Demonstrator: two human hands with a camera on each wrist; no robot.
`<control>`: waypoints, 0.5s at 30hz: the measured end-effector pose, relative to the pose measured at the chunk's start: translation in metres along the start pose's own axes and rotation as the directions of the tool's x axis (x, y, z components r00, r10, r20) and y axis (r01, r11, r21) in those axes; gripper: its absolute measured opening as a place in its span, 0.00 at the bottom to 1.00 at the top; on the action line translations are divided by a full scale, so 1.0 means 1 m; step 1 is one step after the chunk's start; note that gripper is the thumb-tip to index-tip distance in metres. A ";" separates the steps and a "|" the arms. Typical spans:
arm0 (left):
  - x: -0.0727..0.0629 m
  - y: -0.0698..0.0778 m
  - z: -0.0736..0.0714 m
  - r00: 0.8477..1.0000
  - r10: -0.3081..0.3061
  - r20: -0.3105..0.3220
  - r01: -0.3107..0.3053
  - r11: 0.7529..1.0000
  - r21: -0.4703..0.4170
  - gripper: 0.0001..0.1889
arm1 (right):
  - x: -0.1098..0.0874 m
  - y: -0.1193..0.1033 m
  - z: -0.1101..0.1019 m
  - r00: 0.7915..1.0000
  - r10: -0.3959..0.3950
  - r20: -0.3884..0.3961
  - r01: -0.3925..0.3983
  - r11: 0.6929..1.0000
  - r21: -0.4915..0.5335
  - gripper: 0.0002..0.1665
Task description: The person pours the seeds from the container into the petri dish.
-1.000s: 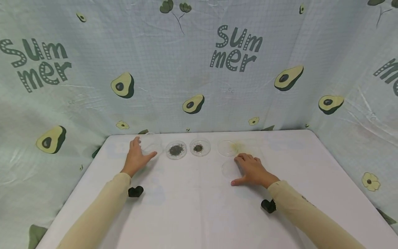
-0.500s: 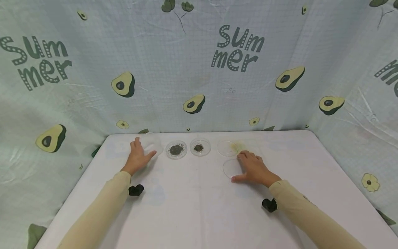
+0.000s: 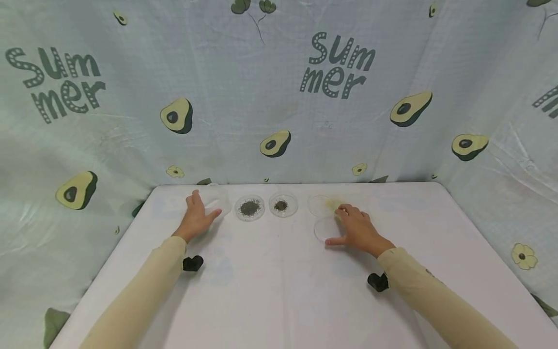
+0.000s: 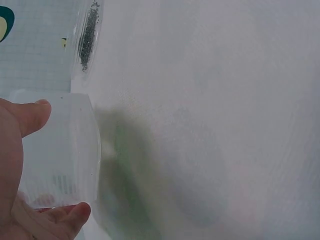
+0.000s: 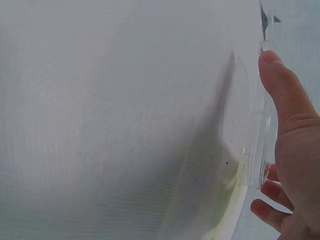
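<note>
My left hand (image 3: 194,219) is spread around a translucent plastic cup (image 4: 60,145) at the back left of the table; thumb and fingers lie on opposite sides of it. Beside it stand two clear petri dishes, one with dark grey grains (image 3: 250,208) and one with a smaller brown-black heap (image 3: 281,206). My right hand (image 3: 358,230) holds another clear, round petri dish (image 3: 323,230) by its edges between thumb and fingers. Just behind that dish lies a further clear dish (image 3: 318,205). In the right wrist view the held dish (image 5: 256,145) appears edge-on.
A white-covered table (image 3: 279,291) spreads below both hands. A cloth wall (image 3: 226,145) printed with avocados rises right behind its back edge and along the sides. A yellowish patch (image 3: 334,202) shows beside the rear right dish.
My right hand has moved slightly toward the back of the table with its dish. The left hand stays at the cup. The head view has shifted a little.
</note>
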State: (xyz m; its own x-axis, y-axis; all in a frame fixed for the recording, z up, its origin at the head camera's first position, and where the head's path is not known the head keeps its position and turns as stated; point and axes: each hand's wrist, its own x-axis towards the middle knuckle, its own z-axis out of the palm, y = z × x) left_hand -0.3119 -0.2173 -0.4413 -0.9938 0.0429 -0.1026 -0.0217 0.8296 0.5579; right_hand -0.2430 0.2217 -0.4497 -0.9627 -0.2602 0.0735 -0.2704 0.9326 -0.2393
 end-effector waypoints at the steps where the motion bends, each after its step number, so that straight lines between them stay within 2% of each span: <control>1: 0.001 0.000 0.000 1.000 -0.002 0.000 0.002 1.000 -0.003 0.53 | 0.001 0.000 0.000 1.000 -0.001 -0.003 0.001 1.000 0.002 0.57; 15: 0.001 -0.001 -0.002 1.000 0.004 0.007 -0.004 1.000 0.027 0.52 | 0.015 -0.001 0.004 1.000 0.013 -0.006 -0.013 1.000 -0.005 0.60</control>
State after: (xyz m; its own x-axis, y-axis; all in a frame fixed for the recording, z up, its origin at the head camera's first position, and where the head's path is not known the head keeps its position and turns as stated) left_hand -0.3127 -0.2190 -0.4404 -0.9931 0.0498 -0.1058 -0.0148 0.8439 0.5363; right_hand -0.2568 0.2157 -0.4524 -0.9662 -0.2463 0.0756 -0.2573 0.9373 -0.2350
